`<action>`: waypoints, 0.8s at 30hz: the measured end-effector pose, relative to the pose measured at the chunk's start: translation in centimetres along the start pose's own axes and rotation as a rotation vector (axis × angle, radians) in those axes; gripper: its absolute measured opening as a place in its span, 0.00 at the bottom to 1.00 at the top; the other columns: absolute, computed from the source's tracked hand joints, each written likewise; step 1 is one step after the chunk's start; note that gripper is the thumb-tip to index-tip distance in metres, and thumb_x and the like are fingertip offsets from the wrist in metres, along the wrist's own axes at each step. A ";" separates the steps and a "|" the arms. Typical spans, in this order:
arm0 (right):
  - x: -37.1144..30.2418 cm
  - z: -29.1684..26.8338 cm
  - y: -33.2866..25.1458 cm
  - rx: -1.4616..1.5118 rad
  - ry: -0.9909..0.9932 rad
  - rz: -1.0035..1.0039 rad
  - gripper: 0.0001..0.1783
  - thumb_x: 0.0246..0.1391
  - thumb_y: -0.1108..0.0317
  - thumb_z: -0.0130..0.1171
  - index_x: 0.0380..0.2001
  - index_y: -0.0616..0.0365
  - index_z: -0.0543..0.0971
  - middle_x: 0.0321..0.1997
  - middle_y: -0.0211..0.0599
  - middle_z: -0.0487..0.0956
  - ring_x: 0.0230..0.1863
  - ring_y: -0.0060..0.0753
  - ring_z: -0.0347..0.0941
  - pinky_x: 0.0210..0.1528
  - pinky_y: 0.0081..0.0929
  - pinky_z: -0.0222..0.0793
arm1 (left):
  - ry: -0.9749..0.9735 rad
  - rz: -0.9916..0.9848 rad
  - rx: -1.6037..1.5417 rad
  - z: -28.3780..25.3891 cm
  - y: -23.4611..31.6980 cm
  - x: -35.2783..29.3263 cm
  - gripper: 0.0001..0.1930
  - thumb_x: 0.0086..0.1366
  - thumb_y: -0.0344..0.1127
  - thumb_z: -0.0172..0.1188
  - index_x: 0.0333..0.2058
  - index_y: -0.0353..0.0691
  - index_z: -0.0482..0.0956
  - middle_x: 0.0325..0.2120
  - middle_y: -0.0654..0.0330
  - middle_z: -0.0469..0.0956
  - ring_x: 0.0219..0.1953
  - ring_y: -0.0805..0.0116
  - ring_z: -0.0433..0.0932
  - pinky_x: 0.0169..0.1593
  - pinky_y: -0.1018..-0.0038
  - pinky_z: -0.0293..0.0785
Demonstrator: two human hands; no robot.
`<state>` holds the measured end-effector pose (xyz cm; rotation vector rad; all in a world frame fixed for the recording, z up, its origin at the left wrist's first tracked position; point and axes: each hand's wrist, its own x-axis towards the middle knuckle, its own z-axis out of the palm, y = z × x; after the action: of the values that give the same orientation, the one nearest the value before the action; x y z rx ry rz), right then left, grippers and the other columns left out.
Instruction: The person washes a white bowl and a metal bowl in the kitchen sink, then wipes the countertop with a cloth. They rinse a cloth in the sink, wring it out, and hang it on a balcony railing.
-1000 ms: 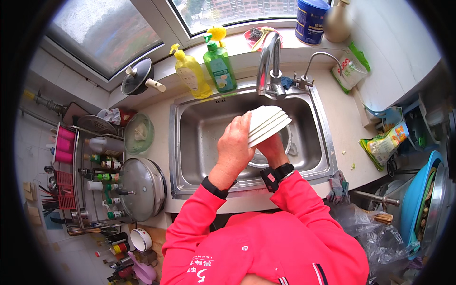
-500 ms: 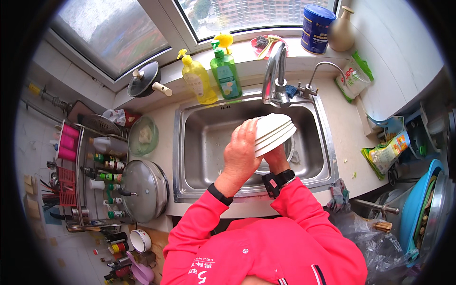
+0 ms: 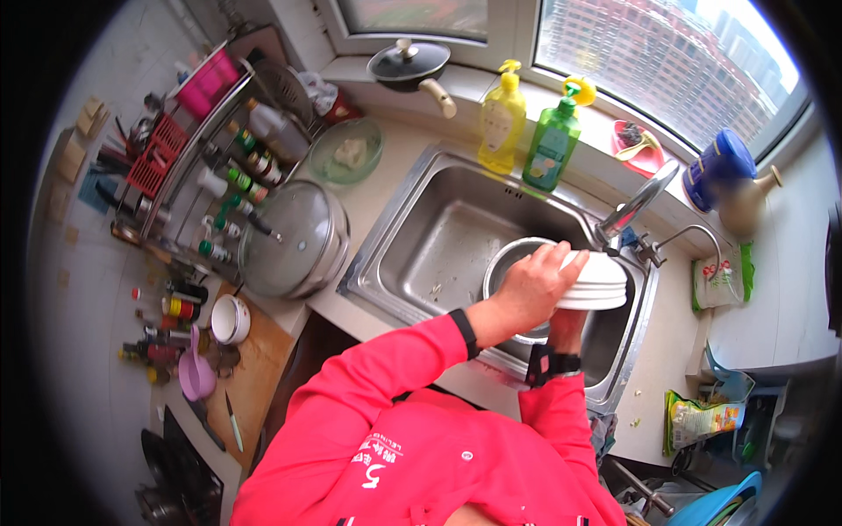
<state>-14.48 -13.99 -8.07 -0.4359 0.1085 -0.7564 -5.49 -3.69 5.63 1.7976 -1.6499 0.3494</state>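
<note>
Over the right side of the sink (image 3: 438,237), holds stacked white dishes (image 3: 599,282) in left hand (image 3: 526,295), with right hand (image 3: 568,325) underneath, grip hidden. Has faucet (image 3: 640,207) close behind, round basin (image 3: 502,261) below, bottles (image 3: 553,145) behind the sink. Leaves open room leftward, to the sink's left edge (image 3: 390,219).

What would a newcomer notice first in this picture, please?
The bright pink jacket, lower centre, comes first. Above, the left hand holds stacked white dishes over the steel sink, the right hand beneath. A yellow bottle and a green bottle stand at the sink's far edge.
</note>
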 end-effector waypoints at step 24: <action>1.2 12.8 3.1 -0.755 -0.654 0.763 0.30 0.63 0.54 0.45 0.63 0.60 0.59 0.61 0.40 0.67 0.57 0.37 0.68 0.57 0.40 0.64 | 0.829 -1.244 -1.348 -16.1 -1.3 -29.0 0.26 0.56 0.29 0.55 0.56 0.39 0.66 0.44 0.58 0.75 0.43 0.68 0.76 0.46 0.68 0.76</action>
<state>-8.48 -8.43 2.27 -1.2499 -0.0634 0.2356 -5.32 28.98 -0.32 0.9739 0.1291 -0.4614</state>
